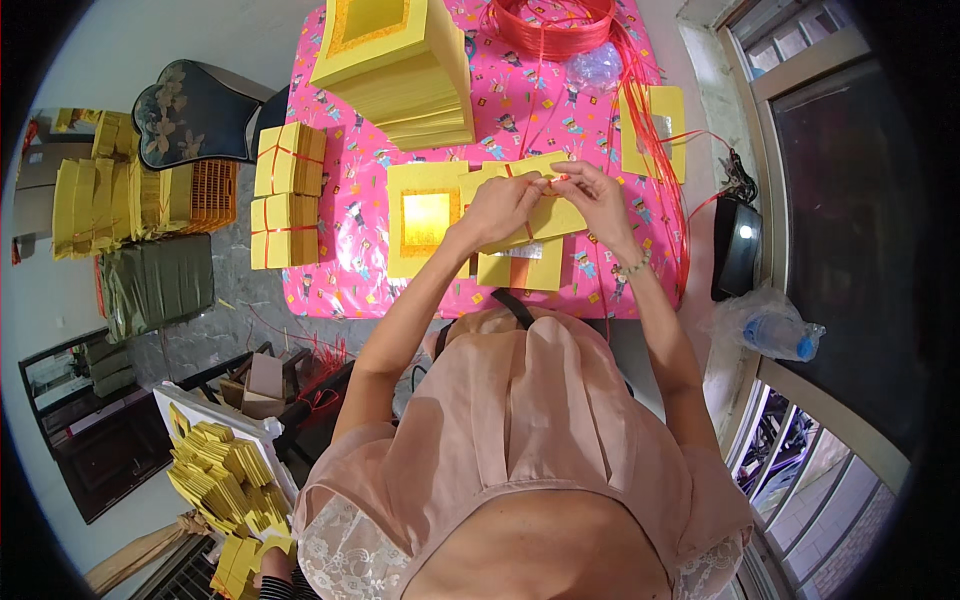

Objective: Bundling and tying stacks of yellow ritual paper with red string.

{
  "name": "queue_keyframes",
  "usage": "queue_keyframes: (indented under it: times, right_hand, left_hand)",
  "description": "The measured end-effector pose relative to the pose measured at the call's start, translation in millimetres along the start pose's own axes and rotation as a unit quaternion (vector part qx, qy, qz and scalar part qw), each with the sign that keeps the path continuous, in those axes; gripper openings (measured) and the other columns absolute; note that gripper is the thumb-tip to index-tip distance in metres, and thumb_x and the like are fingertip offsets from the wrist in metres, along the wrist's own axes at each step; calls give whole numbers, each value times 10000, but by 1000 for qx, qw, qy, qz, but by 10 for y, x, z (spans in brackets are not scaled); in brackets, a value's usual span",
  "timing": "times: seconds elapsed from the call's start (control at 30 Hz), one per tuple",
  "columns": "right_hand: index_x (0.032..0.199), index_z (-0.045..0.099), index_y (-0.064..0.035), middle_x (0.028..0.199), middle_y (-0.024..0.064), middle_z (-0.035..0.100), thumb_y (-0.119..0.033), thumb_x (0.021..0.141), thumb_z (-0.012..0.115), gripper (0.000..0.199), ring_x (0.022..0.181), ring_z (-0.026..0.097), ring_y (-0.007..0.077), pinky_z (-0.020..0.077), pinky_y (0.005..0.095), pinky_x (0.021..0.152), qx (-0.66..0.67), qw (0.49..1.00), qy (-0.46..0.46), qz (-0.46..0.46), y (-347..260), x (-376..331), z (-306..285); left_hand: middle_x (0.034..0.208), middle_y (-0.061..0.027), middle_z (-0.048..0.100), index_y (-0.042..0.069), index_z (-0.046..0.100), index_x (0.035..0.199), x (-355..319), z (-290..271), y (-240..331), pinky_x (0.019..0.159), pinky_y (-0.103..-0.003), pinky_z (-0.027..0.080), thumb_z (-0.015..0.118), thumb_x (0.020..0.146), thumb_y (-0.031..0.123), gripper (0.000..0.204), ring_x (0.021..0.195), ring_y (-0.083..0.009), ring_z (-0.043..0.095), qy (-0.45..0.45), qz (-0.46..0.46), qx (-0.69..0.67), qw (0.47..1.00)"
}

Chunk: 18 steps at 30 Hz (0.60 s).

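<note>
Mid-bench, our left hand (503,205) and right hand (600,200) pinch red string (548,183) over a yellow paper bundle (535,205), fingers closed narrow on it. Risk: string slips, bundle fans out. 2 tied bundles (288,195) sit left. Knot itself hidden under fingers; can't tell if it's cinched.

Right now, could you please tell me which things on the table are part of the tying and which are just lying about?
In use:
left hand
right hand
yellow paper bundle
red string
string spool

Lying about:
tall paper stack
tied bundles
black device
plastic bag
</note>
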State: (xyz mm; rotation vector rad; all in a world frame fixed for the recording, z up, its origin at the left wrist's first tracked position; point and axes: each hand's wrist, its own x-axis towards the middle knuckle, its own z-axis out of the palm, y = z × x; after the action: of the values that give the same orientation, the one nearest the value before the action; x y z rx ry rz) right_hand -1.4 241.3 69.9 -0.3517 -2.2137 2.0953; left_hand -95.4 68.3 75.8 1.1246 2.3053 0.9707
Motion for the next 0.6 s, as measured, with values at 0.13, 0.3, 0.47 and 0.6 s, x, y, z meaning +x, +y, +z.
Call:
queue_keyframes:
  times: [0.13, 0.3, 0.47, 0.6]
  right_hand:
    - [975, 658, -1, 892, 24, 670, -83, 909, 643, 107, 831, 616, 86, 493, 248, 750, -55, 997, 0, -46, -3, 9, 19]
    - [934, 674, -30, 868, 58, 635, -85, 882, 652, 79, 813, 621, 162, 489, 299, 713, -246, 940, 4, -235, -167, -65, 46]
    - [949, 670, -19, 936, 77, 622, -76, 892, 632, 89, 814, 605, 144, 466, 275, 697, -189, 959, -38, -207, -100, -26, -52]
    - [995, 662, -20, 923, 86, 621, -134, 932, 582, 153, 825, 604, 178, 470, 305, 720, -197, 975, -39, -90, -103, 141, -94]
  left_hand:
    - [611, -126, 555, 34, 619, 834, 65, -101, -70, 620, -381, 443, 392, 1014, 419, 482, 628, -242, 587, -75, -52, -156, 984]
    - [660, 34, 521, 37, 601, 755, 127, -107, -236, 569, -250, 377, 465, 1022, 372, 450, 631, -61, 459, -125, -4, -327, 937]
    - [745, -108, 643, 64, 677, 932, 64, -146, -159, 578, -341, 477, 630, 888, 144, 102, 611, -209, 612, 16, 138, -100, 985]
    - [851, -124, 666, 95, 684, 999, 17, -68, -149, 597, -357, 522, 652, 825, 98, 177, 664, -247, 651, 106, 165, 69, 978]
